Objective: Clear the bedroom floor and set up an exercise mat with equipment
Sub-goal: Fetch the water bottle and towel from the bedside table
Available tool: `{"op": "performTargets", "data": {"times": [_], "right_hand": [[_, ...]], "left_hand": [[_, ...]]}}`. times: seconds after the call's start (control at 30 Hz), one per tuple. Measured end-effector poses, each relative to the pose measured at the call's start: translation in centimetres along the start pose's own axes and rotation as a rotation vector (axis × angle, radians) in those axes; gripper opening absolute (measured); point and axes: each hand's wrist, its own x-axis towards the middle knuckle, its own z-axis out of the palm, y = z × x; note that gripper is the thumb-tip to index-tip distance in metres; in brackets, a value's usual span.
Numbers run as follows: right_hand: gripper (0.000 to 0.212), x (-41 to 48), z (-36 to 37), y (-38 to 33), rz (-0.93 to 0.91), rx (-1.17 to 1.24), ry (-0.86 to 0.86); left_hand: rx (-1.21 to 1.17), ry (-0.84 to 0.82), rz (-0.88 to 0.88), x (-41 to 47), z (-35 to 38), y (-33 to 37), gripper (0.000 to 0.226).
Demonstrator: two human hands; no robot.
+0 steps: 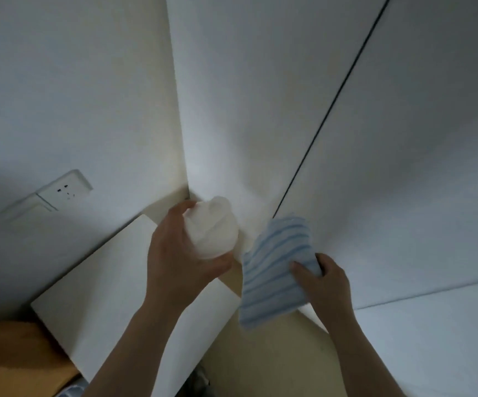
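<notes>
Fig.: L hand [180, 253] wraps a soft white bundle [212, 227], fingers [185, 206] curled over its top, thumb beneath. R hand [325, 285] pinches a blue-striped cloth [275, 270] at its right edge, the rest hanging free. Both prob. light, limp, non-fragile, so any edge grip should do. Both are held in mid-air, bundle above a white cabinet top [103, 282].

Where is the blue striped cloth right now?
Head view, lower centre-right: the cloth hangs pinched in the right hand, just right of the white bundle gripped by the left hand.
</notes>
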Motion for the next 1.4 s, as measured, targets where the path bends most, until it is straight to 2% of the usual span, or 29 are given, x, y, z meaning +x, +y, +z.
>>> {"op": "performTargets", "data": {"times": [0.3, 0.6, 0.8, 0.97, 1.2, 1.4], "right_hand": [[0.01, -5.7, -16.4, 7.1, 0.125, 0.184, 0.349], [0.021, -14.1, -29.1, 15.4, 0.312, 0.312, 0.711], [0.013, -18.5, -34.3, 19.5, 0.437, 0.424, 0.951], [0.022, -21.7, -37.5, 21.7, 0.523, 0.445, 1.16], [0.009, -26.7, -40.6, 24.1, 0.653, 0.441, 1.45], [0.011, -32.1, -43.8, 27.8, 0.765, 0.45, 1.61]], "left_hand": [[-0.084, -0.266, 0.269, -5.0, 10.7, 13.4, 0.093], [-0.164, -0.572, 0.497, -14.9, 20.4, 24.9, 0.085], [-0.211, -0.82, 0.678, -19.8, 26.3, 30.6, 0.08], [-0.259, -1.025, 0.813, -22.9, 31.4, 35.1, 0.082], [-0.333, -1.269, 0.997, -28.8, 37.8, 40.8, 0.084], [-0.388, -1.448, 1.115, -36.9, 41.4, 44.9, 0.082]]}}
